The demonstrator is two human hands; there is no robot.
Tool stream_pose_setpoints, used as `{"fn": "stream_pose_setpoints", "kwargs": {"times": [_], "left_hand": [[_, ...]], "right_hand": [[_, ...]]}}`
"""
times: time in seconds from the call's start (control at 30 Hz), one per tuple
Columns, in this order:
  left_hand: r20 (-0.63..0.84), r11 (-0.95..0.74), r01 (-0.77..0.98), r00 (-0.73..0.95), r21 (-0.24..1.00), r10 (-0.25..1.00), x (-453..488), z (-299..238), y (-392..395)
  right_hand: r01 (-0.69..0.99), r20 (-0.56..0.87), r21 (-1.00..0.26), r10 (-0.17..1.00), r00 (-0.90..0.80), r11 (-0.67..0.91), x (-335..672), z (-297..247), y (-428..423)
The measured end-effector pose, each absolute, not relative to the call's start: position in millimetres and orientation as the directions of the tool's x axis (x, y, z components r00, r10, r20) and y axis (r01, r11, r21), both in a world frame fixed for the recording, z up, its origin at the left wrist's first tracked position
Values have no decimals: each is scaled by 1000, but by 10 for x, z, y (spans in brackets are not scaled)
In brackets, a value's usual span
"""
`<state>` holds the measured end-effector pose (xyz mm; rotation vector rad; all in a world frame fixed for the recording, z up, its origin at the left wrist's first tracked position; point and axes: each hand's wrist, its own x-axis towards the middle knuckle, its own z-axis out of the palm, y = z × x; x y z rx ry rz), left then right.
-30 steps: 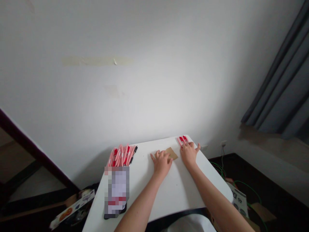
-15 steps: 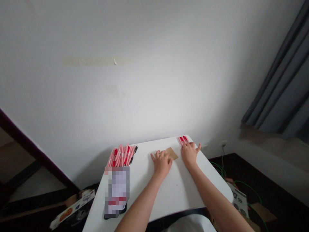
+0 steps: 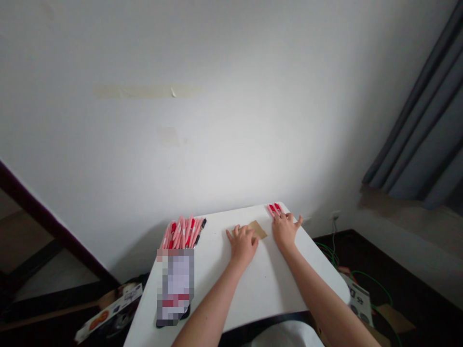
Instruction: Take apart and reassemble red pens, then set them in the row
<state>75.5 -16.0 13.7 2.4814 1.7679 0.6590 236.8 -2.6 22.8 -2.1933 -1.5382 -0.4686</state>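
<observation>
My left hand lies flat on the white table, fingers spread, its fingertips over the near edge of a small brown card piece. Just to its right my right hand also rests palm down with fingers apart. Its fingertips touch a few red and pink pens at the table's far right corner. Neither hand grips anything.
A heap of several red and pink pens lies at the table's far left, with a blurred box in front of it. A white wall stands behind, a grey curtain at right. Boxes and green cables lie on the dark floor.
My right hand has slid slightly toward me, uncovering a little less of the pens. The left hand has stayed in place.
</observation>
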Motion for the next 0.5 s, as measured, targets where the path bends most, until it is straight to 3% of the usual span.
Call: {"fn": "stream_pose_setpoints", "kwargs": {"times": [0.5], "left_hand": [[316,-357,894,267,272,910,756,153,-172]], "right_hand": [[935,498,-157,792,353,-319,2372,236,-28]]}}
